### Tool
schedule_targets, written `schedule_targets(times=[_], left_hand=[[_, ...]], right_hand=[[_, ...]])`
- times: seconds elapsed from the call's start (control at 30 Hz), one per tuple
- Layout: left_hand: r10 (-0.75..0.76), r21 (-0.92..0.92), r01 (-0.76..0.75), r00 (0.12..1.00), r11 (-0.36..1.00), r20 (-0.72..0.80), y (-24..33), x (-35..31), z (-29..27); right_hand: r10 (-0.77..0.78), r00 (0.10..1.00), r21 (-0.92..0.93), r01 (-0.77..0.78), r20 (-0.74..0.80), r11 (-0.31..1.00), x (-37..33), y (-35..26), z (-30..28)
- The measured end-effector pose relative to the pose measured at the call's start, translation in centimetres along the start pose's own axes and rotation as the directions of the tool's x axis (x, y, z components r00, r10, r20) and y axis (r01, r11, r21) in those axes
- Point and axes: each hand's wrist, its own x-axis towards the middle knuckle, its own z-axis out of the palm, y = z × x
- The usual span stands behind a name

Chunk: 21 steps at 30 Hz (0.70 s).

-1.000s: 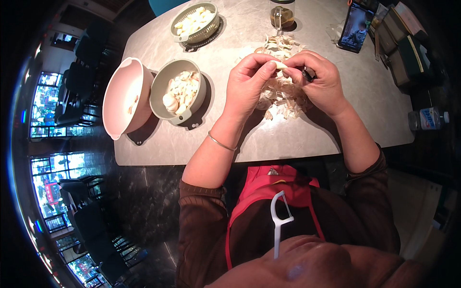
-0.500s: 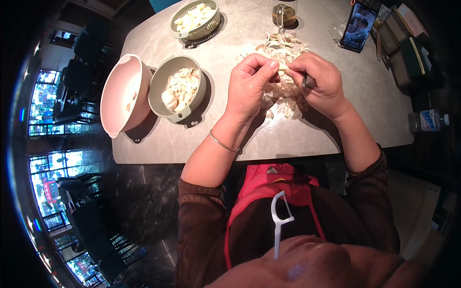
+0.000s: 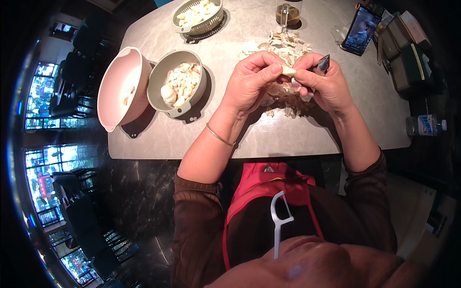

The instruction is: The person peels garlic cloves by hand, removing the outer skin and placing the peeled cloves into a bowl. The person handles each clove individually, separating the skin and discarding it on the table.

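A pale, peeled-looking garlic clove (image 3: 288,71) is pinched between the thumb and fingertips of my left hand (image 3: 254,81). My right hand (image 3: 326,86) touches its other end with thumb and finger. A small knife (image 3: 322,65) is tucked in that same right hand, its dark pointed blade sticking up past the knuckles and its handle hidden. A bit of white skin (image 3: 296,83) hangs just under the right thumb. Below and beyond both hands lies a loose heap of garlic skins (image 3: 285,103) on the table.
Left of my hands stand a pink bowl (image 3: 113,91) and a grey-green bowl (image 3: 156,81) of unpeeled garlic. Farther back are a basket (image 3: 206,24) of peeled cloves and a glass mug (image 3: 288,14) of dark liquid. A propped phone (image 3: 361,30), boxes (image 3: 408,62) and a bottle (image 3: 425,125) are right.
My right hand has turned, so the knife blade now points up and away instead of lying lower by the palm. The clove shows more plainly between my fingertips.
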Motion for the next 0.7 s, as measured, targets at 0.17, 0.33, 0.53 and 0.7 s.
schedule_targets(times=[0.17,0.33,0.53,0.7], left_hand=[[0.012,0.032,-0.008,0.991,0.999,-0.135,-0.6,0.1,0.4],[0.003,0.024,0.001,0.985,1.0,-0.173,-0.7,0.1,0.4],[-0.023,0.06,0.029,0.995,0.998,-0.096,-0.4,0.0,0.0],[-0.095,-0.035,0.094,0.995,0.995,-0.032,-0.1,-0.1,-0.2]], right_hand=[[-0.235,0.967,-0.333,0.19,-0.1,0.924,-0.1,0.3,0.6],[-0.312,0.948,-0.428,0.256,-0.064,0.867,-0.1,0.4,0.3],[-0.376,0.925,-0.468,0.353,0.046,0.81,0.3,0.3,-0.4],[-0.086,0.995,-0.039,0.088,0.057,0.995,0.0,0.1,-0.7]])
